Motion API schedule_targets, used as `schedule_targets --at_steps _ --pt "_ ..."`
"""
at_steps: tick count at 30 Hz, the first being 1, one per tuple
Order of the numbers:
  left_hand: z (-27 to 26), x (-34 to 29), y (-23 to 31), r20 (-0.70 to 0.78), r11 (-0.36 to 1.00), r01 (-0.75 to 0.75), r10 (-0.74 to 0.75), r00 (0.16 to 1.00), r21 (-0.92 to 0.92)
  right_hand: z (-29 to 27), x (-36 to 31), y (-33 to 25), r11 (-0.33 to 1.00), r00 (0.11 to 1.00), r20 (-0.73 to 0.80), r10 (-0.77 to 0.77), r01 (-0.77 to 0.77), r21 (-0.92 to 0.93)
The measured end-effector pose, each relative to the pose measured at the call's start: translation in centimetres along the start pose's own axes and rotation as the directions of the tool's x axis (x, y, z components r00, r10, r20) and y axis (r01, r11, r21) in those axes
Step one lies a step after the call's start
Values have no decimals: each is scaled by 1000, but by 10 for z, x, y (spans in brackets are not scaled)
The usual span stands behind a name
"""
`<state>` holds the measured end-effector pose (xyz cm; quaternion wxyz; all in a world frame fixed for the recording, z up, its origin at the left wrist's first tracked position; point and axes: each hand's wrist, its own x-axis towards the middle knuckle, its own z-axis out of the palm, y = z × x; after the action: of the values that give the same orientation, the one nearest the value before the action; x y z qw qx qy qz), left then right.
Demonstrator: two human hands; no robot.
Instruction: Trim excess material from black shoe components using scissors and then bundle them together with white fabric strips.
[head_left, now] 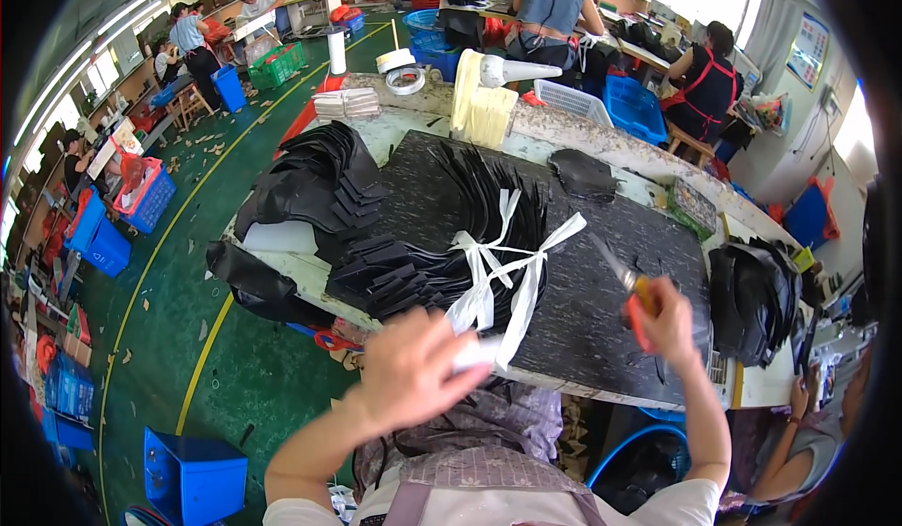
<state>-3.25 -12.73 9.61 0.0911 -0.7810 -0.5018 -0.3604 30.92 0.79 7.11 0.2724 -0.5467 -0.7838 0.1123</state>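
My left hand (410,364), somewhat blurred, is closed at the near edge of the work board, with a short white piece of strip (477,352) at its fingers. Just beyond it lies a bundle of black curved leather-like pieces (413,268), fanned out. White strips (521,310) cross over this bundle and meet in a knot, their ends trailing loose. My right hand (669,321) grips scissors (645,305) with red and yellow handles. Their pointed blades aim away to the far left, over the dark board (601,338), apart from the bundle.
More black pieces (305,183) are stacked at the far left, and another pile (752,301) stands at the right. A yellowish block (484,117) and a tape roll (405,80) sit at the back. A blue bin (193,474) is on the floor; co-workers sit beyond.
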Motion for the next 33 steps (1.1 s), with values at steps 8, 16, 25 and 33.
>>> schedule_targets --at_steps 8,16,25,33 --pt "38 84 -131 781 970 203 -228 582 132 40 21 -3 921 921 -43 -387 384 -64" --pt "38 13 -121 611 775 450 -105 785 -445 105 9 -109 576 949 134 -287 59 815" --pt "17 149 -237 40 535 323 -473 880 -781 108 291 -218 677 894 -124 -431 412 610" --pt "56 96 -272 299 887 391 -453 840 245 269 317 -199 856 848 119 -517 516 45"
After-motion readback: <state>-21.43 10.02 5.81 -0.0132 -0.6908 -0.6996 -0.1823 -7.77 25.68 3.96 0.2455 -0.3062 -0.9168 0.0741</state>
